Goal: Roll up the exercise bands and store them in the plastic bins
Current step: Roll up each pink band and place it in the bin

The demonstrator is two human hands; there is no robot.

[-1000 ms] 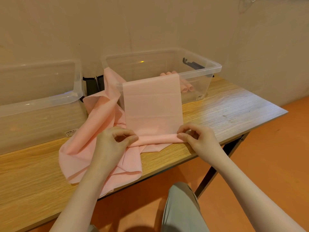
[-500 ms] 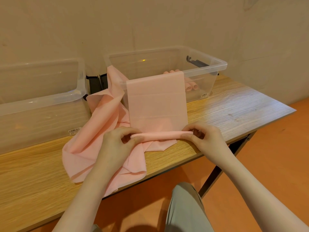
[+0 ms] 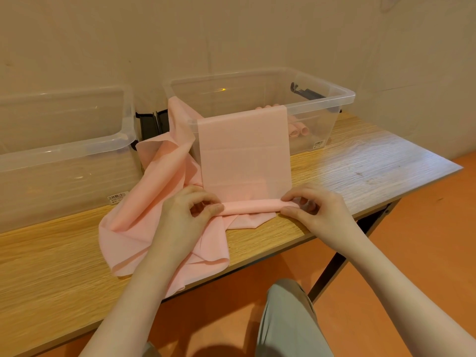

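Left hand [image 3: 184,215] and right hand [image 3: 316,210] pinch the rolled end of the pink band [image 3: 244,155], which drapes over the bin [image 3: 342,95] at 12 o'clock.

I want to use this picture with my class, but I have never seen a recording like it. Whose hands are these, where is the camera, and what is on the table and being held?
No machine is at work here: these are a person's two bare hands. The single camera is worn on the person's head and looks forward and down, so the arms reach in from the bottom edge.

On the wooden table stand two clear plastic bins. The right bin already holds some rolled pink bands; the left bin shows none that I can make out.

A flat pink exercise band hangs over the right bin's front rim down to the table. The left hand and the right hand each pinch one end of its rolled-up near edge. Beside and beneath it lies a loose crumpled heap of pink band.
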